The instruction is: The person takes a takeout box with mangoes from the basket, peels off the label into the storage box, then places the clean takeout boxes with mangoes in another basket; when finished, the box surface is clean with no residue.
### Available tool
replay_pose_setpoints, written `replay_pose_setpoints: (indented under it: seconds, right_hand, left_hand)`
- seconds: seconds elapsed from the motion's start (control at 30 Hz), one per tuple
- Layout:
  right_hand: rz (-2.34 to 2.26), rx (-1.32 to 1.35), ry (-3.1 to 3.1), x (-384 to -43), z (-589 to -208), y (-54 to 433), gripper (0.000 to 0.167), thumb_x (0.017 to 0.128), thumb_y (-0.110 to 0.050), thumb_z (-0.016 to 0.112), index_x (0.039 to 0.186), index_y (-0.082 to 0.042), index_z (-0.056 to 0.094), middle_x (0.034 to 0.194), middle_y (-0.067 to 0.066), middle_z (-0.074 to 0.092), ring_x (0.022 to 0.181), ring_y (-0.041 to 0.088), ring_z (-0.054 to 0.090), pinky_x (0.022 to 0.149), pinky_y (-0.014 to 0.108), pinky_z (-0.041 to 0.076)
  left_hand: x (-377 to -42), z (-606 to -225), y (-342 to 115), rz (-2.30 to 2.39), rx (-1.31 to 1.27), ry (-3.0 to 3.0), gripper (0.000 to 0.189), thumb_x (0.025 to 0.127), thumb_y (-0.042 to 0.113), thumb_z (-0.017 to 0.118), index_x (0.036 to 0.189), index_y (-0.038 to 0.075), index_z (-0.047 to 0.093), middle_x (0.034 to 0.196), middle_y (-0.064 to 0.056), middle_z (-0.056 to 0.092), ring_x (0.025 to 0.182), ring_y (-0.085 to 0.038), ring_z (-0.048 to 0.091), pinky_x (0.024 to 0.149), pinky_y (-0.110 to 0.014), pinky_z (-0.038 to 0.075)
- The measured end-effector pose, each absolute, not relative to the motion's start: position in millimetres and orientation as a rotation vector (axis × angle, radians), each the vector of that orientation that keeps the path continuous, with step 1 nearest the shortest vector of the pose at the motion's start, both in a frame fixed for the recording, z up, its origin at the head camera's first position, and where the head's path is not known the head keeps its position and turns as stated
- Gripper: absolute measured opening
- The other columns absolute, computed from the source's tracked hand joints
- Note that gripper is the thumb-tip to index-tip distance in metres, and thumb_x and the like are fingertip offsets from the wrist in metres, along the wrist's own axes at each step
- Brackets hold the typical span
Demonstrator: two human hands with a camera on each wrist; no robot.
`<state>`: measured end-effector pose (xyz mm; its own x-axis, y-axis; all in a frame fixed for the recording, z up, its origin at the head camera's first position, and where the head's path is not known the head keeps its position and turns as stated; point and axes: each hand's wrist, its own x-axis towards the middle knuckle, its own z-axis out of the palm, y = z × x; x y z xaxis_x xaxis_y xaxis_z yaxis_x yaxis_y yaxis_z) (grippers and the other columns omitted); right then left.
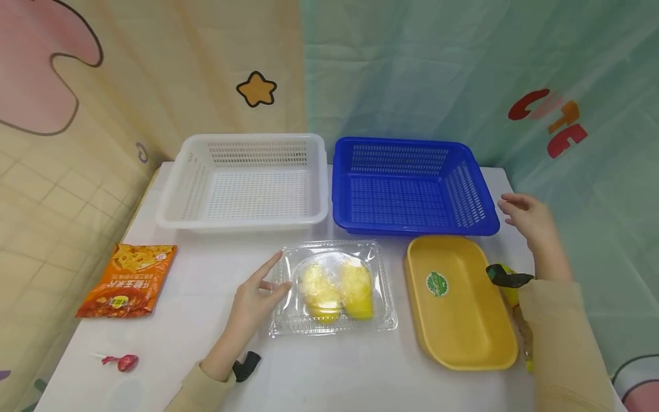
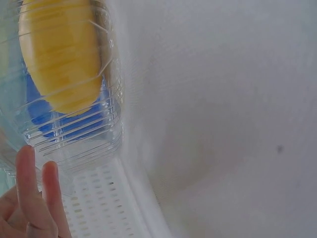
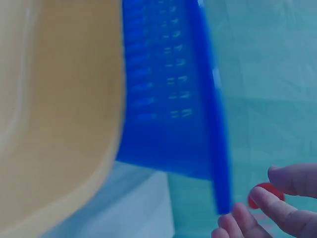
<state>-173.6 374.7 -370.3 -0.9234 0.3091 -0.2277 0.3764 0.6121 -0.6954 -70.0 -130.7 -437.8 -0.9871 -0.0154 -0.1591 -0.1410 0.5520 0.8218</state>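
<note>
In the head view, a clear plastic clamshell box (image 1: 383,286) lies at the middle of the table with two yellow items (image 1: 360,294) inside. My left hand (image 1: 252,303) is at the box's left edge, fingers extended and thumb apart; whether they touch it I cannot tell. The left wrist view shows two fingertips (image 2: 51,168) close to the box's ribbed side (image 2: 74,141). Just off the right rim of a blue basket (image 1: 412,200) is my right hand (image 1: 527,220), holding nothing, its fingers loosely bent. In the right wrist view that rim (image 3: 218,144) passes near the fingertips.
A white basket (image 1: 247,220) stands left of the blue one at the back. Nearer on the right is a yellow tray (image 1: 465,320), with a yellow package (image 1: 509,294) partly hidden beneath my sleeve. An orange snack bag (image 1: 131,280) and a red-wrapped lollipop (image 1: 126,362) lie left.
</note>
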Motion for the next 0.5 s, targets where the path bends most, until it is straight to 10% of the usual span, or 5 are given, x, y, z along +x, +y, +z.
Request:
replay_pose_setpoints:
  seconds: [0.1, 0.33, 0.5]
  right_hand:
    - [-1.268, 0.637, 2.661, -177.4, -381.1, 380.7, 0.069, 0.102, -0.047, 0.038, 0.155, -0.005, 0.026, 0.154, 0.029, 0.033, 0.129, 0.038, 0.046, 0.111, 0.053, 0.036]
    - [-1.347, 0.677, 2.607, -180.8, -396.6, 382.9, 0.071, 0.100, -0.048, 0.044, 0.156, -0.008, 0.026, 0.152, 0.027, 0.037, 0.081, -0.005, 0.050, 0.111, 0.049, 0.038]
    - [-1.400, 0.726, 2.577, -182.8, -399.1, 380.0, 0.070, 0.100, -0.048, 0.046, 0.156, -0.011, 0.028, 0.152, 0.023, 0.038, 0.084, -0.002, 0.052, 0.112, 0.049, 0.038]
  left_hand:
    - [-70.4, -438.3, -130.0, 1.408, -0.141, 2.642, 0.066, 0.088, 0.028, 0.074, 0.147, 0.034, 0.046, 0.104, -0.019, 0.073, 0.067, -0.015, 0.062, 0.046, -0.023, 0.041]
    - [-72.0, -439.4, -131.4, 1.420, -0.133, 2.624, 0.065, 0.088, 0.027, 0.073, 0.147, 0.035, 0.046, 0.105, -0.019, 0.071, 0.077, -0.019, 0.065, 0.049, -0.024, 0.045]
    - [-72.3, -437.7, -131.5, 1.480, -0.201, 2.533, 0.062, 0.089, 0.026, 0.072, 0.144, 0.040, 0.048, 0.102, -0.018, 0.069, 0.073, -0.018, 0.068, 0.053, -0.025, 0.047]
